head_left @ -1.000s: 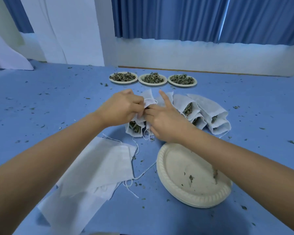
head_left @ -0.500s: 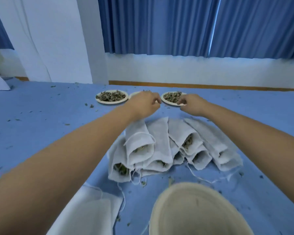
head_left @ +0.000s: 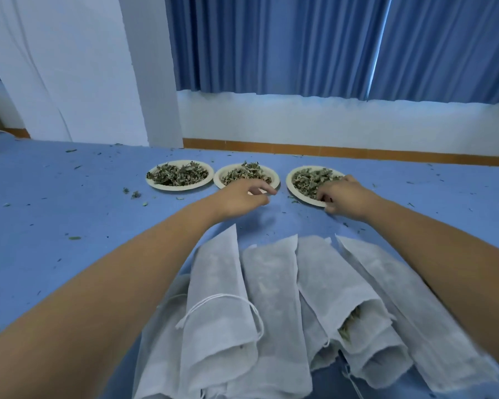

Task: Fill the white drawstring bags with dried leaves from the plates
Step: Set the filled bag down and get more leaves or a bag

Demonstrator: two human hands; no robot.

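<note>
Head view, and the right hand [head_left: 343, 197] is curling over the near rim of the right plate [head_left: 293, 187], fingers on top among the dried leaves [head_left: 308, 177], thumb tucked underneath. That grip is holding the plate. The left hand [head_left: 242, 197] is hanging at the near rim of the middle plate [head_left: 275, 180] with fingers loosely bent. Whether that grip is pinching the rim or holding nothing, I cannot tell.

The left plate [head_left: 167, 188] is sitting untouched just beside the middle one. All three plates are lying heaped on the blue floor [head_left: 69, 214], beyond a row of white bags [head_left: 271, 298]. Leaves are showing in one bag mouth [head_left: 347, 326]. I'm judging several bags as filled but undrawn, with three platefuls waiting to go in.
</note>
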